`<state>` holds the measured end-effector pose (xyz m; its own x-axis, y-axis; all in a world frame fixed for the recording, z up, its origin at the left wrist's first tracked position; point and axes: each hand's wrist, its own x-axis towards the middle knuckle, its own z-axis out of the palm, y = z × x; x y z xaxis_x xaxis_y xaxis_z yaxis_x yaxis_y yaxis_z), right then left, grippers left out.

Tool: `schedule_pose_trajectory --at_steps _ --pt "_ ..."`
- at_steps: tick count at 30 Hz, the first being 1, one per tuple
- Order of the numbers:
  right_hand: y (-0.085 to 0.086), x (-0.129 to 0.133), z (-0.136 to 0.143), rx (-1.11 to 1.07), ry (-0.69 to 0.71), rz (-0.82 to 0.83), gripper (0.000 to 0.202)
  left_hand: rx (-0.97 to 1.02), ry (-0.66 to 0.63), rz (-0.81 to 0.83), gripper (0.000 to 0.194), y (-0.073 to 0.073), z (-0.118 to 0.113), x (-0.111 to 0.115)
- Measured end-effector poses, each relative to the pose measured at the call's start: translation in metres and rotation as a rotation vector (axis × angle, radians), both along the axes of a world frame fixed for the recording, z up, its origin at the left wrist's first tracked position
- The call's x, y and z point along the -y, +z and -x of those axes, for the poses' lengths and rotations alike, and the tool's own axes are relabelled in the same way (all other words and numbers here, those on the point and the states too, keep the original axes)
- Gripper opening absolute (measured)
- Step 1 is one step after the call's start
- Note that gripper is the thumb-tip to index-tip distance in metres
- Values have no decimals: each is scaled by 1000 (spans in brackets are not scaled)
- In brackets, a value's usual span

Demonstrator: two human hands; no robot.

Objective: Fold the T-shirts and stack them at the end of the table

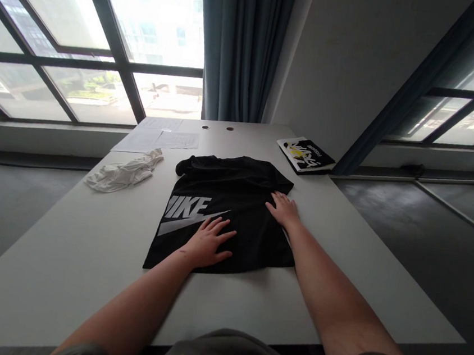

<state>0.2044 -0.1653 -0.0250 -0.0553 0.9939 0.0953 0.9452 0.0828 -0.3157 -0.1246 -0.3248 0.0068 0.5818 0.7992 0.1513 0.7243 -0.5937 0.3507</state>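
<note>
A black T-shirt [251, 241] with a large white NIKE print lies partly folded on the white table [97, 253]. Its far end is bunched into low wrinkles, while the near part is spread fairly flat. My left hand [210, 242] rests palm down on the shirt beside the swoosh, fingers spread. At the shirt's right edge, my right hand [285, 209] lies on the fabric with its fingers apart. Neither hand grips the cloth.
Left of the shirt lies a crumpled white cloth [125, 172]. Behind it are sheets of paper [177, 139]. A folded black item with white and yellow lettering [307, 155] sits at the table's far right edge. Windows and a blue curtain [244, 48] stand beyond.
</note>
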Motion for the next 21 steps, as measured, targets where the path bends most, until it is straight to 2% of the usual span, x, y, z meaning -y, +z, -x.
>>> schedule_pose_trajectory --at_steps 3,5,7,10,12,14,16,18,21 --pt "9 -4 -5 -53 22 -20 54 -59 -31 8 69 0 -13 10" --pt "14 2 -11 -157 38 -106 47 -70 -39 3 70 0 -20 16" --pt "17 18 -14 -284 68 -231 41 -70 -40 -4 71 -2 -25 21" --pt "20 63 -15 -407 183 -338 36 -70 -35 -10 71 -5 -28 27" --pt "19 101 -16 -374 274 -293 36 -69 -39 -13 72 -6 -30 30" --pt "16 138 -21 -228 354 -185 38 -69 -47 -14 73 -7 -30 34" --pt "13 169 -31 -78 335 -113 43 -68 -62 -10 73 -6 -29 39" --pt "11 190 -47 2 289 -81 47 -66 -84 -1 71 -3 -29 43" --pt "11 205 -75 28 283 -41 50 -58 -81 10 67 4 -30 46"
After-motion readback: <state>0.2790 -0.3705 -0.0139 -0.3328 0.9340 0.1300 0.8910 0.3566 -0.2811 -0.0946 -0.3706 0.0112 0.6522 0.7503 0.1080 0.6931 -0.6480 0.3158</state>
